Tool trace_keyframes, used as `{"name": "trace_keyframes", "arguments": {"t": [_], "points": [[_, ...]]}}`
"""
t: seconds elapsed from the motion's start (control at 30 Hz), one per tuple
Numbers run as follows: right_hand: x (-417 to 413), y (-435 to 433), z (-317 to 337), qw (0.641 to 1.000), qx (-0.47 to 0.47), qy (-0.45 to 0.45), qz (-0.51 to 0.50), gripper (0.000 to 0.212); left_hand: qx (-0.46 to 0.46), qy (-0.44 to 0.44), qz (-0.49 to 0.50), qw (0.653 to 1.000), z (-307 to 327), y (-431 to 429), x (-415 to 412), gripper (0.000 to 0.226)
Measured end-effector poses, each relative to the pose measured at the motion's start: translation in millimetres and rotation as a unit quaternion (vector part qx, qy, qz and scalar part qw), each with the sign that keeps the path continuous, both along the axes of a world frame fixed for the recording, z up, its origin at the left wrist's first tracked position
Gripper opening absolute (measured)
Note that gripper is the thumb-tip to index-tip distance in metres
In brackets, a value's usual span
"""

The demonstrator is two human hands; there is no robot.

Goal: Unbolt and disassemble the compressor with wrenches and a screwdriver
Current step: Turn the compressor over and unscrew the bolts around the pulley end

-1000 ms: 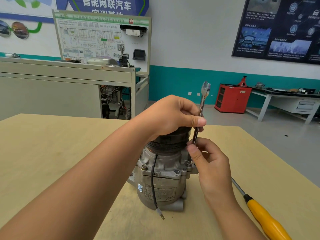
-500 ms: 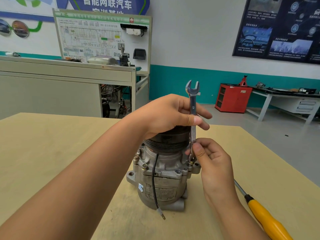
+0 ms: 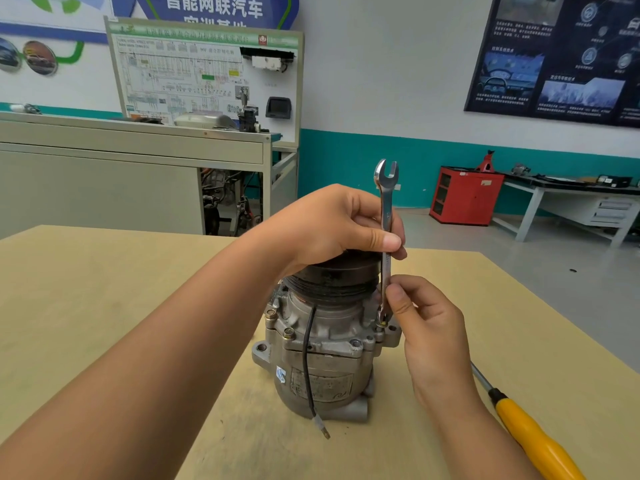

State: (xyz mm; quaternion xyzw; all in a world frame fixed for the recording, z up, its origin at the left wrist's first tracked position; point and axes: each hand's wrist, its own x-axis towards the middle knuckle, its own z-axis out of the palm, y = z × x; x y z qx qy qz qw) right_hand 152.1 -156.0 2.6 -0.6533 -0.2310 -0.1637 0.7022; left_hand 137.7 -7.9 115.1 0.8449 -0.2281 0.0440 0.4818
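A grey metal compressor (image 3: 322, 368) stands upright on the wooden table (image 3: 104, 306), its dark pulley on top and a black wire hanging down its front. A silver open-end wrench (image 3: 386, 216) stands almost vertical at the compressor's right side, its lower end on a bolt (image 3: 381, 323) of the flange. My left hand (image 3: 329, 226) rests over the pulley and pinches the wrench's middle between thumb and fingers. My right hand (image 3: 426, 327) pinches the wrench's lower part just above the bolt.
A yellow-handled screwdriver (image 3: 533, 438) lies on the table to the right of my right forearm. Behind the table stand a grey workbench (image 3: 131, 168) with a wiring display board, a red cabinet (image 3: 464, 195) and a white bench along the far wall.
The wrench has swung from leaning right to nearly upright and turned so its open jaw faces me. Both hands keep their hold on it; the compressor has not moved.
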Motion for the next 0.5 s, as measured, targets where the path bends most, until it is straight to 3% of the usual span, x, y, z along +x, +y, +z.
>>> {"name": "trace_keyframes", "arguments": {"t": [0.2,0.27,0.33,0.5], "points": [[-3.8,-5.2,1.9,0.97,-0.125,-0.168,-0.125,0.027,0.001,-0.008,0.017,1.0,-0.6,-0.5,-1.3,0.018],[-4.2,-5.2,1.7,0.955,-0.135,-0.214,-0.151,0.019,0.003,-0.008,0.015,1.0,-0.3,-0.8,-1.4,0.015],[-4.5,-5.0,1.7,0.945,-0.142,-0.24,-0.171,0.007,0.003,-0.007,0.011,1.0,0.2,-0.9,-1.4,0.013],[-4.8,-4.4,0.6,0.941,-0.151,-0.247,-0.174,0.01,0.01,-0.012,0.006,1.0,1.4,-1.9,-4.7,0.004]]}}
